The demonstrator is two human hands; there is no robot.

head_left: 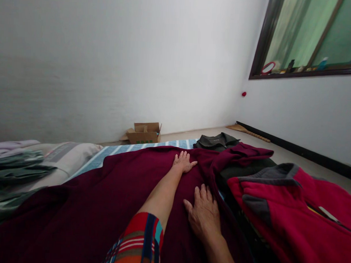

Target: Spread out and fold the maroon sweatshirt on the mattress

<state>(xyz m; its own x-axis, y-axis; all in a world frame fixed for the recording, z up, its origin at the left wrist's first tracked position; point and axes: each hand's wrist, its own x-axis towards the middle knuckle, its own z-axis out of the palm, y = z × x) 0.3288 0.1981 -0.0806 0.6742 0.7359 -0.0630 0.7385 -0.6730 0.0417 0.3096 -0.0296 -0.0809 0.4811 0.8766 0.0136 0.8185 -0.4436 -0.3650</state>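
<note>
The fingers [182, 156] of the left hand [184, 162] lie spread and flat, palm down, pressed on a maroon cloth [104, 198] and gripping nothing. The fingers [203, 194] of the right hand [204, 215] are also laid out flat and slightly apart on the same cloth, nearer to the camera and a little to the right of the left hand. They hold nothing either. The two hands are apart from one another.

The left forearm runs back to a plaid sleeve [143, 241] at the bottom edge. The maroon cloth covers most of the foreground, spread wide over a blue striped sheet [129, 149], with one fold of it thrown to the right, past the left hand.

Just right of the right hand lies a red and grey jacket [290, 212]. Beyond it, a dark olive garment [215, 141] rests at the far end of the sheet. On the left are folded green clothes [15, 168] and a pale pillow [68, 154]. An open cardboard box [143, 133] stands on the floor against the white wall. A dark-framed window [311, 36] is high on the right.
</note>
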